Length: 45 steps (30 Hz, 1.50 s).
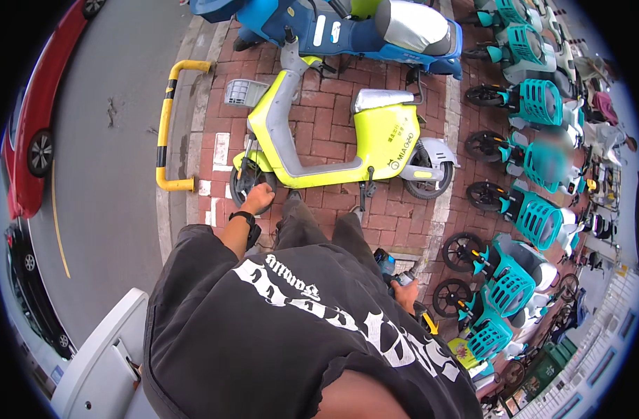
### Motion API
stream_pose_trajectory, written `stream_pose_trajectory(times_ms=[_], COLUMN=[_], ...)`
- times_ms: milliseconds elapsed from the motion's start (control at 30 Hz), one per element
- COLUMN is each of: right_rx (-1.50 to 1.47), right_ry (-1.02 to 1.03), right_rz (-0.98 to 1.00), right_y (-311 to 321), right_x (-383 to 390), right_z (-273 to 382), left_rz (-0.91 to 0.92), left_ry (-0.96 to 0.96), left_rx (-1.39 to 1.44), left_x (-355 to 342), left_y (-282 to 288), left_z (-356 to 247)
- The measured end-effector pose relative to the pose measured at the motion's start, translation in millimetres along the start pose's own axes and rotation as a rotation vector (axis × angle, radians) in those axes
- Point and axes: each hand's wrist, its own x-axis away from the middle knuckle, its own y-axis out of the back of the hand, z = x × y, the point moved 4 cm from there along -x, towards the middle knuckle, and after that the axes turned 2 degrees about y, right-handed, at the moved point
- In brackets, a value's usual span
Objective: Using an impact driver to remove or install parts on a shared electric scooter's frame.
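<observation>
A yellow-green electric scooter (389, 136) with grey trim stands side-on on the red brick paving before me. My left hand (258, 198), with a black watch on its wrist, is closed beside the scooter's front wheel (244, 183); what its fingers hold, if anything, is hidden. Down by my right side, my right hand (405, 296) is wrapped round a grey and black cordless power tool (402, 276) with a blue part (385, 261) at one end. My fingers and body partly cover the tool, so its exact kind does not show.
Behind the yellow scooter stands a blue scooter (347, 31). A yellow-and-black barrier (162, 129) edges the kerb at left, with a red car (47, 91) on the road beyond. Several scooters with teal baskets (540, 103) line the right. A white-grey panel (99, 356) rises at lower left.
</observation>
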Motion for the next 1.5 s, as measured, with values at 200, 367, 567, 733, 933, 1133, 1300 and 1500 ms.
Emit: stream_pose_trajectory(times_ms=[200,367,567,733,933,1133,1300,1500], right_rx=[-0.011,0.001,0.139,0.338,0.386,0.356,0.141,0.221], right_ry=[-0.005,0.001,0.054,0.240,0.362,0.482,0.428,0.377], right_rz=[0.115,0.140,0.152,0.146,0.094,-0.076,0.137,0.274], right_y=[3.2,12.2,38.2,62.2,45.5,7.5,-41.1,-85.0], right_x=[-45.7,-107.2,-156.9,-150.0,-105.2,-43.2,-12.9,-40.7], right_z=[-57.2,-101.3,-78.7,-4.2,90.8,158.0,218.8,292.4], left_rz=[-0.319,0.005,0.144,-0.328,-0.288,-0.196,-0.235,-0.605], left_ry=[-0.166,-0.235,-0.126,0.101,0.248,0.231,0.392,0.283], left_rx=[0.128,0.240,0.170,0.240,0.447,0.389,0.372,0.504], left_x=[-10.9,69.3,136.1,168.2,185.2,172.6,152.3,129.6], left_y=[8.7,-71.6,-89.3,-69.7,-83.7,-54.9,9.5,151.6], left_z=[-119.6,-188.6,-141.1,-19.3,102.2,196.4,280.5,264.2])
